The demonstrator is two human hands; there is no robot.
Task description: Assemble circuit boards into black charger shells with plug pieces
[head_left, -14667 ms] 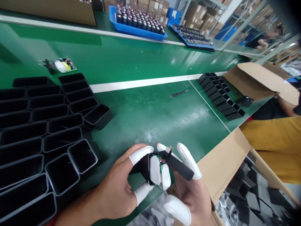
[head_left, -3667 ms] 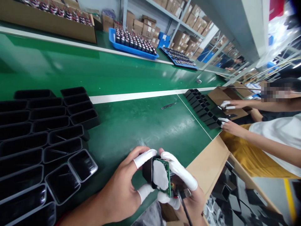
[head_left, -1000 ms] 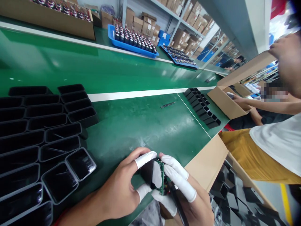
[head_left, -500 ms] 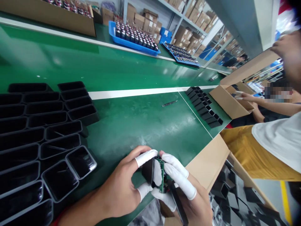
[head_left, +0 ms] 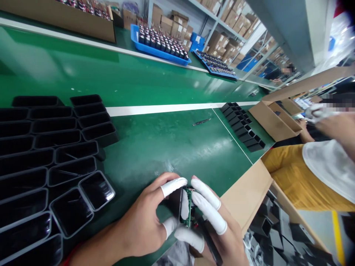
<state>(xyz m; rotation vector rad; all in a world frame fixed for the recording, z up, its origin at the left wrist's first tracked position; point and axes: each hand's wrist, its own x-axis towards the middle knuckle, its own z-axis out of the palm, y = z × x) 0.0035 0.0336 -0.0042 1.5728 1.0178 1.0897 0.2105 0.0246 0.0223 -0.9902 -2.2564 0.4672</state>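
Observation:
Near the table's front edge, my left hand (head_left: 149,214) pinches a black plastic housing (head_left: 174,202) between white-covered thumb and index finger. My right hand (head_left: 219,225), with white finger covers, grips a green circuit board (head_left: 189,210) at the mouth of that housing. A pale grey-white pad (head_left: 184,207) lies against the board's left face. Dark parts sit behind the board, and a black strip-like piece (head_left: 209,236) runs down from it under my right fingers. How far the board sits inside the housing is partly hidden by my fingers.
Rows of open black housings (head_left: 55,138) stand at the left. Tweezers (head_left: 201,122) lie mid-table, with more housings (head_left: 244,125) beyond. A carton of black parts (head_left: 283,229) is at lower right, near a co-worker (head_left: 313,166). Blue trays (head_left: 161,50) line the back.
My right hand has shifted slightly left, bringing the board closer to the housing. My left hand keeps its hold. At the right, the co-worker's raised arm has come down.

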